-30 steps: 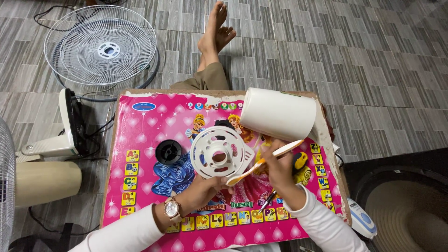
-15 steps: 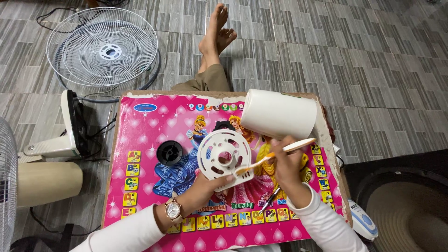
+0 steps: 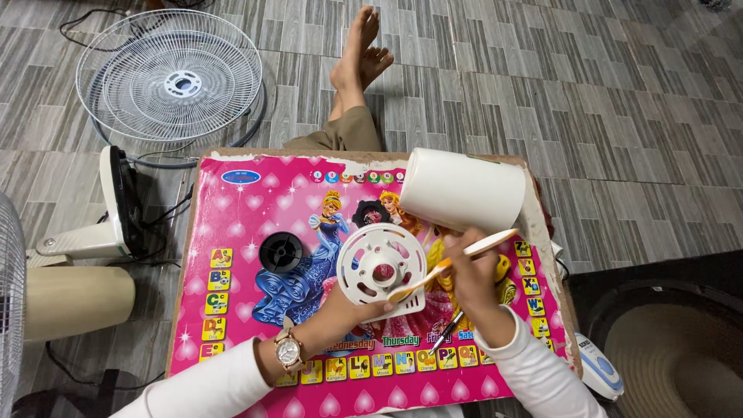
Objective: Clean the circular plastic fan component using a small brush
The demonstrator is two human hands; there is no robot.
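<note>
Since a second ago, the white round plastic cover (image 3: 381,269) has shifted right and tilted more face-on, with the toothbrush bristles low on its rim. Grey wood-grain tiles (image 3: 619,116) carry a glossy pink picture board (image 3: 248,224), a white wire fan grille (image 3: 169,81), and a smooth cream cylindrical housing (image 3: 463,190). A small black ribbed knob (image 3: 280,251) lies on the board. The left hand (image 3: 340,313), wrist up, grips the cover's lower edge, thumb pressed. The right hand (image 3: 474,279) pinches a white-orange toothbrush (image 3: 449,265), fingers curled.
</note>
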